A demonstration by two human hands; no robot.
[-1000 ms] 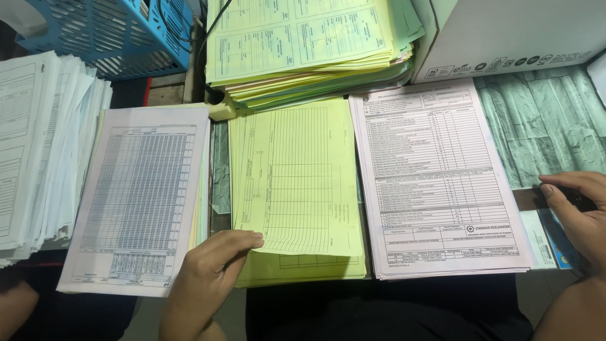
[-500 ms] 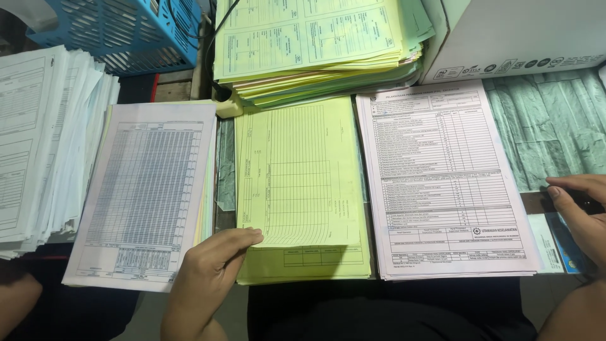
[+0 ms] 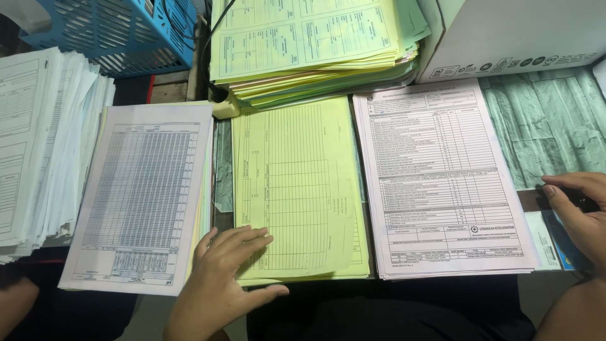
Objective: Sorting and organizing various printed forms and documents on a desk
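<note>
yellow form stack (image 3: 297,183): ruled grid sheets, flat before you, squared; your left hand (image 3: 224,278) presses its lower-left corner

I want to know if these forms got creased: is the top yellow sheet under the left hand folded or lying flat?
Flat. The yellow sheet lies spread full-length on its stack, with the left hand resting on its lower corner.

At your upper right stands a white cardboard box (image 3: 517,31), a strip of small symbols along its lower edge.
</note>
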